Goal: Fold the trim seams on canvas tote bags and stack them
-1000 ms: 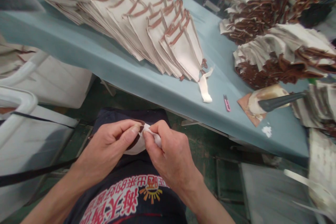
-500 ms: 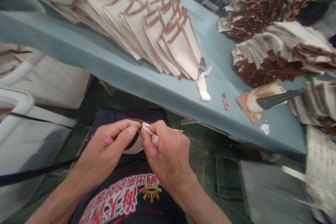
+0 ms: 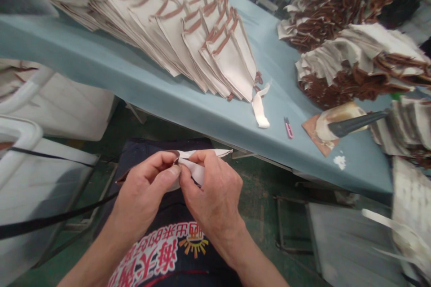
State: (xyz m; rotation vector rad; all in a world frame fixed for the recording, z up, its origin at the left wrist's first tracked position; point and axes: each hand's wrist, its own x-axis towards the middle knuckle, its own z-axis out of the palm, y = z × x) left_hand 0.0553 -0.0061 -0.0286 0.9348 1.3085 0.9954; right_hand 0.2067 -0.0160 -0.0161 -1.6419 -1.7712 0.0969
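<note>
Both hands meet over my lap, below the table's front edge. My left hand (image 3: 144, 195) pinches one end of a small white fabric piece (image 3: 197, 168) with a brown strip along it. My right hand (image 3: 212, 197) pinches the same piece from the other side, thumb against thumb. A white corner of the piece sticks out to the right past my fingers. A dark apron with red and white print (image 3: 168, 255) lies under the hands.
A blue-covered table (image 3: 168, 94) carries a fanned stack of cream fabric pieces with brown straps (image 3: 188, 31), a loose white strip (image 3: 260, 110), a small pink cutter (image 3: 288, 128), a brush on a glue board (image 3: 340, 125) and more brown-trimmed heaps (image 3: 353, 63). White bins (image 3: 30, 166) stand at left.
Both hands have shifted slightly and worked the fabric piece; a white corner of it now sticks out to the right of my right hand.
</note>
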